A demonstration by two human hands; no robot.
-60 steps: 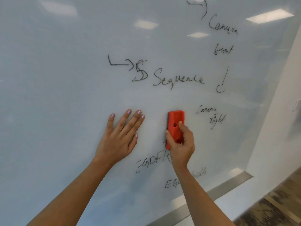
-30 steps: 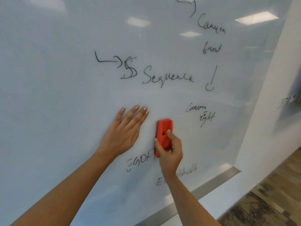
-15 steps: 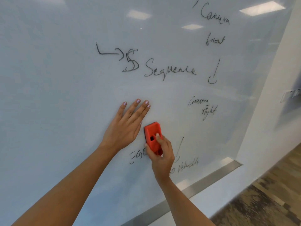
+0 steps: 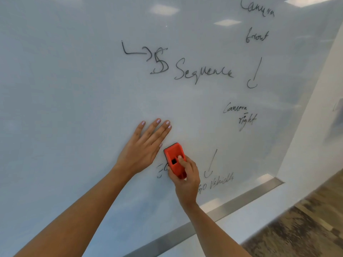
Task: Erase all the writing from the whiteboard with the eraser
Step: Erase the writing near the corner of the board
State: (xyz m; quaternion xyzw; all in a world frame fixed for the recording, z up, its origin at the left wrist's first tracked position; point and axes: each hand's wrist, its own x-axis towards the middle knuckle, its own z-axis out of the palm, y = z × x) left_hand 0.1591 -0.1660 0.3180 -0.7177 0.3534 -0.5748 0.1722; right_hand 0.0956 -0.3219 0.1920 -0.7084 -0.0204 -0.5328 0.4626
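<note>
The glossy whiteboard (image 4: 74,89) filled most of the view, with a white wall (image 4: 315,136) at its right edge and a wood-patterned floor (image 4: 297,229) below that. A metal rail (image 4: 241,199) ran along the board's bottom edge. The left hand (image 4: 143,149) lay flat on the board, fingers straight and close together, gripping nothing. Just beside it, the right hand (image 4: 187,180) grasped the red eraser (image 4: 174,158), its index finger on the eraser's back, pressing it to the board low and near the middle. Black marker writing remained: "Sequence" (image 4: 203,71) above the hands, "Camera front" (image 4: 257,37) at top right, "Camera right" (image 4: 239,114) further down, and "Vehicle" (image 4: 220,181) beside the right hand. A few partial letters (image 4: 160,170) showed left of the eraser.
</note>
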